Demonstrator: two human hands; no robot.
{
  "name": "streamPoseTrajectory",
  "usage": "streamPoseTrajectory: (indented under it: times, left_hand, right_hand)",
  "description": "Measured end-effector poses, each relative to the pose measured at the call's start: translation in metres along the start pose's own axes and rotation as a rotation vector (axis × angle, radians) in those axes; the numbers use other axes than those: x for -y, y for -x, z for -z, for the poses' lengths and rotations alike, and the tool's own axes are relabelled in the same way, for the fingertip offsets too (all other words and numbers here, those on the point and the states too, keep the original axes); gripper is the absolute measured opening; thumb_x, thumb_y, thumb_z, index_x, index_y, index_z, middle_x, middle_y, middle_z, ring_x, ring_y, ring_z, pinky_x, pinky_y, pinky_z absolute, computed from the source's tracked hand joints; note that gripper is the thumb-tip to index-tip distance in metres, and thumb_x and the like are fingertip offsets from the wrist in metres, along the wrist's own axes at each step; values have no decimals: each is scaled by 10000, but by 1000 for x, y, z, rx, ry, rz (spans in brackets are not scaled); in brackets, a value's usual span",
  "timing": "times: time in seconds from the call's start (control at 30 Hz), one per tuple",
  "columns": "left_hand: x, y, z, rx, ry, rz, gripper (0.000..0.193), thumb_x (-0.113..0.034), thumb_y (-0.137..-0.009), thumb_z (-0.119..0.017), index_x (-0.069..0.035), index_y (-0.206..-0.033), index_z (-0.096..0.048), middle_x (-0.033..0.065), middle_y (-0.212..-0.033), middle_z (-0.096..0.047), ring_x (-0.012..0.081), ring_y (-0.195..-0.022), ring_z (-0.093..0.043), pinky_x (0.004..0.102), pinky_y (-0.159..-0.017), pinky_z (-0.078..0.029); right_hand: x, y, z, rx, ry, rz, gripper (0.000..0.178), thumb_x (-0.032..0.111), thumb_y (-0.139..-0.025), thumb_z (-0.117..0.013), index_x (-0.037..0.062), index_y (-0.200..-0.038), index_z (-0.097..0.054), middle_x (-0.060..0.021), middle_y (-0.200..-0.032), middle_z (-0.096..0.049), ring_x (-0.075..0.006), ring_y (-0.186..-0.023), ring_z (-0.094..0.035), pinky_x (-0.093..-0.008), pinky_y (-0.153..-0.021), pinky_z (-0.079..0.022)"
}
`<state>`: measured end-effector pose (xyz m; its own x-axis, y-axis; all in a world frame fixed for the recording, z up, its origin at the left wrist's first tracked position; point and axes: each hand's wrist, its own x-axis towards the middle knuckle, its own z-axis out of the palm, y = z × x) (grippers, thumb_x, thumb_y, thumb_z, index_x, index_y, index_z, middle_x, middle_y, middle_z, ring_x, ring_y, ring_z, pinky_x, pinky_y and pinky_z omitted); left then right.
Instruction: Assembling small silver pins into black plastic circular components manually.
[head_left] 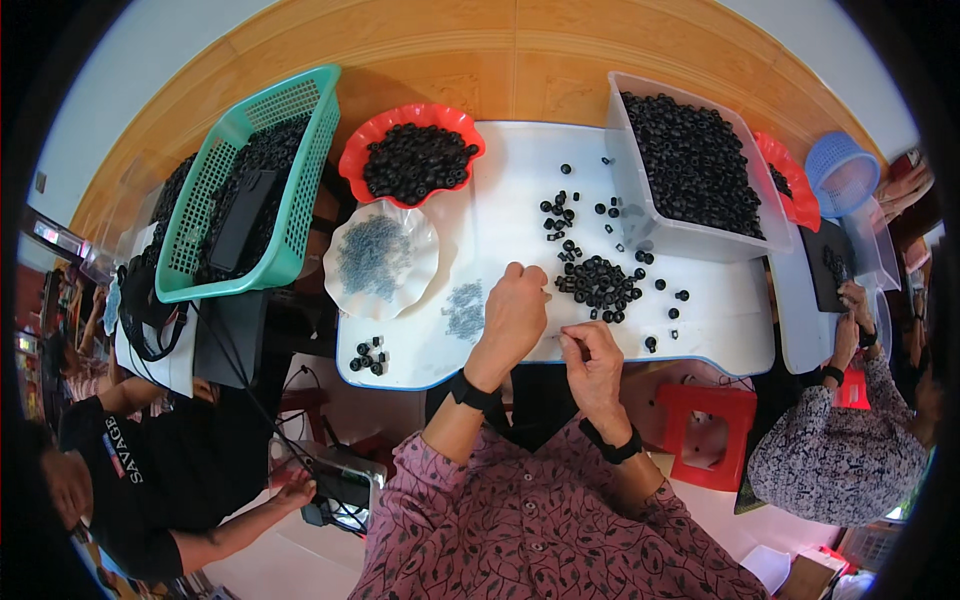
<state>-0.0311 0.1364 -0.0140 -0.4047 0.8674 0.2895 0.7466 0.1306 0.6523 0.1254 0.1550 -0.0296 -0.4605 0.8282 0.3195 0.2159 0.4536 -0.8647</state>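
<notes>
My left hand point(516, 308) is closed above the white table, its fingers curled just left of a pile of small black round parts point(600, 286). Whatever its fingertips may hold is hidden. My right hand point(594, 370) is lower, by the table's front edge, with thumb and forefinger pressed together. Anything in that pinch is too small to name. Left of my left hand lies a loose patch of tiny grey pieces point(464, 310). More such grey pieces point(372, 256) fill a white scalloped dish point(338, 290). Several black parts point(368, 358) stand at the table's front left corner.
A red scalloped bowl point(352, 160) of black parts stands at the back left, beside a green basket point(285, 262). A clear bin point(690, 238) full of black parts occupies the back right. People sit at both sides. A red stool point(690, 440) stands below the table.
</notes>
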Motion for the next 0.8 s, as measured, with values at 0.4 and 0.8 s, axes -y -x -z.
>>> streamPoseTrajectory:
  times: [0.4, 0.8]
  left_hand:
    - [-5, 64, 37, 109, 1675, 514, 237, -42, -966, -505, 53, -1172, -573, 166, -1030, -650, 204, -858, -676, 324, -784, -582]
    - [2, 96, 40, 27, 1900, 524, 266, -33, -946, -534, 31, -1202, -565, 180, -1067, -636, 218, -881, -681, 298, -773, -589]
  right_hand:
    - [1, 4, -1, -26, -24, -34, 94, -25, -840, -640, 2, -926, -614, -96, -851, -583, -176, -691, -596, -269, -608, -476]
    - [61, 11, 2, 69, -333, -88, 115, -36, -871, -632, -9, -982, -645, -47, -963, -561, -86, -729, -570, -201, -636, -468]
